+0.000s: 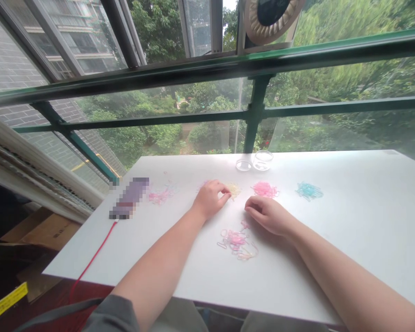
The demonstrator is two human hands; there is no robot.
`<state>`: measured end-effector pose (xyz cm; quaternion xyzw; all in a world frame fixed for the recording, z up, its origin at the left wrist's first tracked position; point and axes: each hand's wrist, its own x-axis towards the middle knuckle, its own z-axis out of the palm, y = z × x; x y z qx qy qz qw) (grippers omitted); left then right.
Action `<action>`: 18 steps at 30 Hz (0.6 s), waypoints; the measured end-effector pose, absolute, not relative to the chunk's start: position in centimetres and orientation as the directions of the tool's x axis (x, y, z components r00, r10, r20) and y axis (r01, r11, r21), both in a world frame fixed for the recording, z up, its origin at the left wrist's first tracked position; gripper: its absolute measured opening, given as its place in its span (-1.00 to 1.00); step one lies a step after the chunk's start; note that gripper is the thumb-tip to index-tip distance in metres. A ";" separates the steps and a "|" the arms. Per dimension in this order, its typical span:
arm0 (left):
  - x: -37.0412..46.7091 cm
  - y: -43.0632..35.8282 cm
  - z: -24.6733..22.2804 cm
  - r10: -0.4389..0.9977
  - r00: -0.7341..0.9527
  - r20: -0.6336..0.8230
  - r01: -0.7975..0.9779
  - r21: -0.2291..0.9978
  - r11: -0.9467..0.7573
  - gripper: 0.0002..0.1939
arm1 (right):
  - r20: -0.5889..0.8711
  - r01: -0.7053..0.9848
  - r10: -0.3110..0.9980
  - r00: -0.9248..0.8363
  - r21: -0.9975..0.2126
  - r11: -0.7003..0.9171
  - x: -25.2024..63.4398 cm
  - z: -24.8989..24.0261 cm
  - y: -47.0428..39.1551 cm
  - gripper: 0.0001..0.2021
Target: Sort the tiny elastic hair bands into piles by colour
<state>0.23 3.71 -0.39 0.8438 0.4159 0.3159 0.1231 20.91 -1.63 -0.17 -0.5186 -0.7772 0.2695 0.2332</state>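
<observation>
Small loops lie in piles on the white table (124, 258). My left hand (212, 198) is at the yellow pile (234, 191), fingers curled and fingertips close together; what they hold, if anything, is too small to name. Part of a purple pile (203, 185) shows behind that hand. My right hand (268, 214) rests curled on the table, just in front of the bright pink pile (264, 189); its fingertips are pressed together, their contents hidden. Nearer me lies a mixed pink pile (235, 240). A blue pile (309, 190) is at the right, a pink and pale one (161, 196) at the left.
A round clear container (263, 161) and a shallow clear dish (243, 165) stand at the table's back edge. A blurred-out phone (131, 198) with a red cable (97, 253) lies at the left. Green railing (159, 122) and windows rise behind.
</observation>
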 end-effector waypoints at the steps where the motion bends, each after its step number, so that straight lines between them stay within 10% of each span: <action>1: 0.4 4.0 -0.5 0.785 0.432 0.445 0.655 0.443 -0.612 -0.88 | 0.078 0.684 0.930 -0.359 -0.656 0.319 20.8 -0.1 -1.7 -0.87; 9: 1.5 4.4 -1.4 0.816 0.415 0.402 0.783 0.299 -0.545 -0.85 | 0.075 0.697 0.930 -0.360 -0.641 0.321 20.7 -0.2 -1.6 -0.86; 18: 0.2 4.2 -0.8 0.786 0.425 0.449 0.656 0.445 -0.610 -0.79 | 0.059 0.691 0.916 -0.397 -0.638 0.340 21.0 0.2 -1.8 -0.84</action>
